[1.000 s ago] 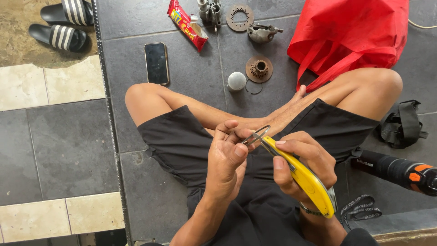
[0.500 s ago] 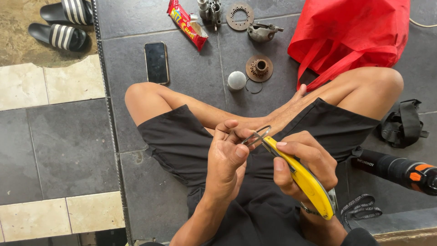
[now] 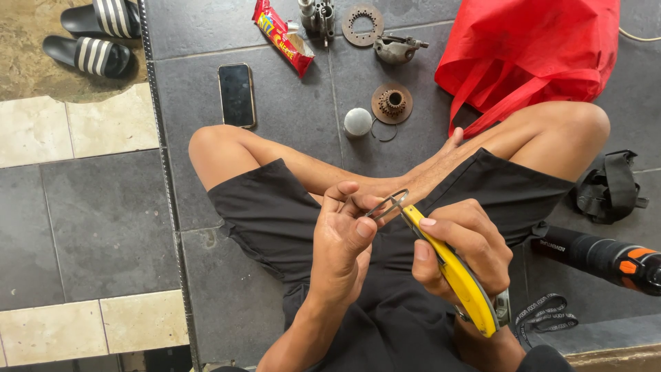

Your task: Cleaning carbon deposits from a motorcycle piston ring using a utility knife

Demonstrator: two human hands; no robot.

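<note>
Small part in fingertips: hidden by left hand (image 3: 344, 238).
Red fabric bag (image 3: 533, 52): cut by top edge.
Black-and-orange power tool (image 3: 606, 258): cut by right edge.

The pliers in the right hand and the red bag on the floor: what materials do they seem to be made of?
Pliers: thin grey jaws look like bare metal; the glossy yellow handles look like plastic or rubber coating. Red bag: soft matte fabric, probably non-woven, since it creases and slumps, with flat strap handles.

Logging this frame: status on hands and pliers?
Right hand gripping yellow-handled pliers. Left hand pinching small part at the plier tips. Nothing between them.
</note>
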